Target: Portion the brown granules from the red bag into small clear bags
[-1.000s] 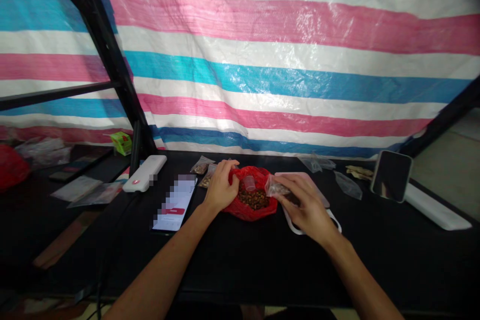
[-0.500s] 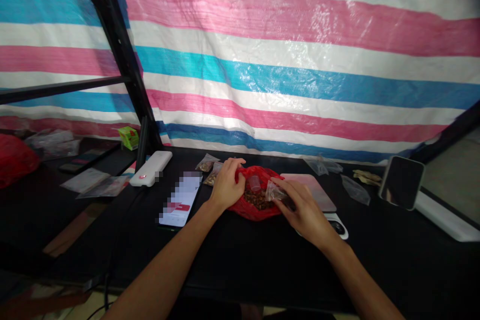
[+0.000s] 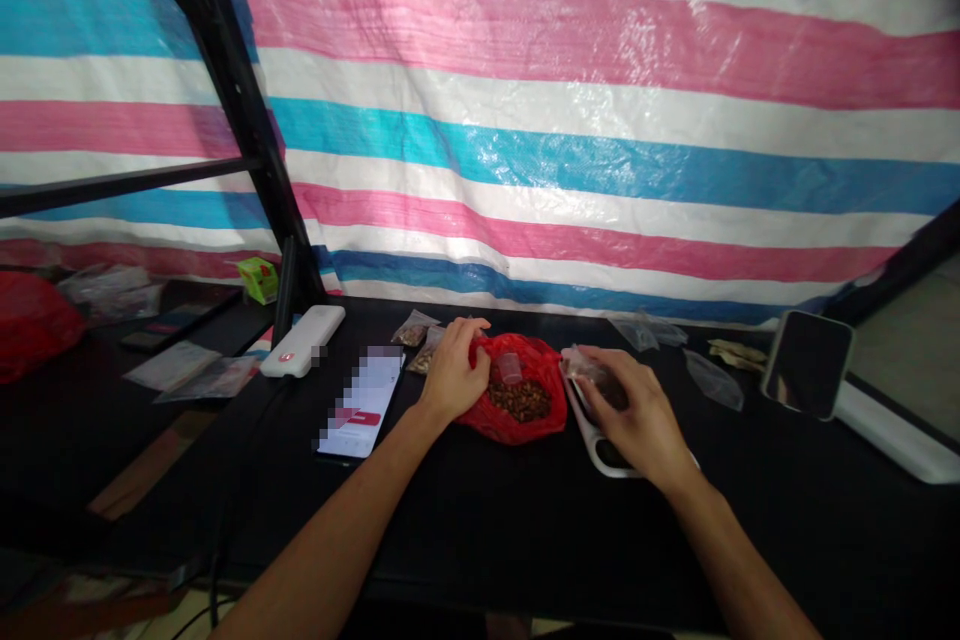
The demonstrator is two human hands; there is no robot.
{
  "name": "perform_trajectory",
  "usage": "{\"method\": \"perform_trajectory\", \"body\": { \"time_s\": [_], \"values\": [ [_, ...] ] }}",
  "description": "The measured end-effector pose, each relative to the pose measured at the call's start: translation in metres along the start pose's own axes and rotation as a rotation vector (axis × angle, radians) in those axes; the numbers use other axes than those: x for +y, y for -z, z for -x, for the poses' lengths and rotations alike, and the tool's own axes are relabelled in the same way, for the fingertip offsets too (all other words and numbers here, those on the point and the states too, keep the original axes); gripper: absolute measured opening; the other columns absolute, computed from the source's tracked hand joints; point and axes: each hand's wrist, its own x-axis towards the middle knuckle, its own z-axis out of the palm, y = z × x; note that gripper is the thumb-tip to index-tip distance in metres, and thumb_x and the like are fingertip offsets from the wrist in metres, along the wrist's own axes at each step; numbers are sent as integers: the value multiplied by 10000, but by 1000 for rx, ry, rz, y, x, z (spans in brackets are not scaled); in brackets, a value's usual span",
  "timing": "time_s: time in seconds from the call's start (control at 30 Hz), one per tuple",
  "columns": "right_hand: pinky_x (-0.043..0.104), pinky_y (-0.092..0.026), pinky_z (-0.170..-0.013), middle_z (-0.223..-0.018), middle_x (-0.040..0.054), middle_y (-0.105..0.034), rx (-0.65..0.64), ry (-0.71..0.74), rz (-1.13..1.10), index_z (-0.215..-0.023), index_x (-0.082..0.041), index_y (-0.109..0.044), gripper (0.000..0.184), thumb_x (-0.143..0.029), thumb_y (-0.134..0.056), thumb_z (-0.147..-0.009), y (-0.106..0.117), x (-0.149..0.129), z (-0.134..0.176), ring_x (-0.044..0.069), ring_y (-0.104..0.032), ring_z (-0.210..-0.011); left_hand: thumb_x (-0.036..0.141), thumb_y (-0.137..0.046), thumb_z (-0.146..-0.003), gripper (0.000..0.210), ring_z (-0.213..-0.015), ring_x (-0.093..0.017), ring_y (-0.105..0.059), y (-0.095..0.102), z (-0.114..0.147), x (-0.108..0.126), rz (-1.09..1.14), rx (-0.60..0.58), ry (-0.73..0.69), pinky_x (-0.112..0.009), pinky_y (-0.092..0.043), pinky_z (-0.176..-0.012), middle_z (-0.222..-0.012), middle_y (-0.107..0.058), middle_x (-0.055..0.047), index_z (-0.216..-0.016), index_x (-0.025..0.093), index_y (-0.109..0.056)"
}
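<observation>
A red plastic bag [image 3: 553, 408] lies opened on the black table, with small brown pieces [image 3: 519, 401] and a small clear cup [image 3: 510, 367] inside. At its left rim, my left hand [image 3: 456, 372] grips the red plastic with curled fingers. My right hand [image 3: 643, 412] holds a small clear zip bag [image 3: 589, 368] with brown contents over the white kitchen scale [image 3: 606, 455]. Most of the scale's plate is hidden under that hand. Behind my left hand are two small filled bags, one of them [image 3: 414, 330] farther back and the other [image 3: 422, 357] partly covered.
Left of my left hand lies a lit phone [image 3: 364, 405], with a white power bank [image 3: 304, 340] behind it. Empty clear bags [image 3: 714, 380] and a dark-screened device [image 3: 808, 365] stand to the right. A black metal post [image 3: 247, 110] rises at left before a striped sheet.
My right hand has moved right with the small zip bag, from above the red bag to over the scale. My left hand stays at the red bag's rim.
</observation>
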Motion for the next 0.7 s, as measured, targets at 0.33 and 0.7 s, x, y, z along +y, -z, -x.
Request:
{"method": "perform_trajectory", "body": {
  "time_s": [0.33,0.7],
  "values": [
    [561,-478,-1075,-1378,114,-675,-95,-123,60,-1482,-287,-536,587,-546,-618,-962,8,44,6,339,-639,-1248,5,-518,-818,425,-1020,-218,-611,1,-1,-4,21,29,5,-392,-507,-961,-1002,-605,-38,-1171,228,-596],
    [525,-465,-1055,-1203,115,-734,259,-277,10,-1224,-234,-699,481,-502,-329,-1074,17,54,5,300,-660,-1161,15,-516,-822,415,-1001,-208,-604,2,-2,-8,38,57,8,-380,-502,-941,-1003,-605,-37,-1176,214,-603]
  ]
}}
